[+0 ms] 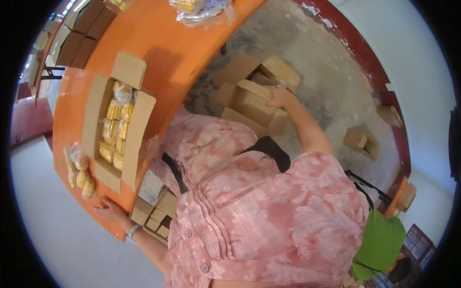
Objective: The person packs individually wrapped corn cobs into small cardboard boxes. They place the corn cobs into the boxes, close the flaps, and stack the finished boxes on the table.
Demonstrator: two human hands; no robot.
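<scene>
My left hand [112, 213] rests on the edge of the orange table [158, 46] with its fingers apart. Beyond it lie several loose wrapped corn cobs [81, 171]. An open cardboard box [137, 140] on the table holds corn cobs [115, 124] in clear plastic, its flaps spread outward. Down at my right, my right hand [282, 97] grips the rim of an open cardboard box [252, 99] above the floor; part of its fingers is hidden. Behind that box, another open carton [284, 70] has something inside that I cannot make out.
Stacked cartons [81, 34] stand at the table's far left end. A plastic bag with corn [201, 9] lies at the table's top edge. Small cartons [361, 141] sit on the concrete floor [324, 90]. More boxes [156, 212] are under the table. A person in green [380, 244] is behind me.
</scene>
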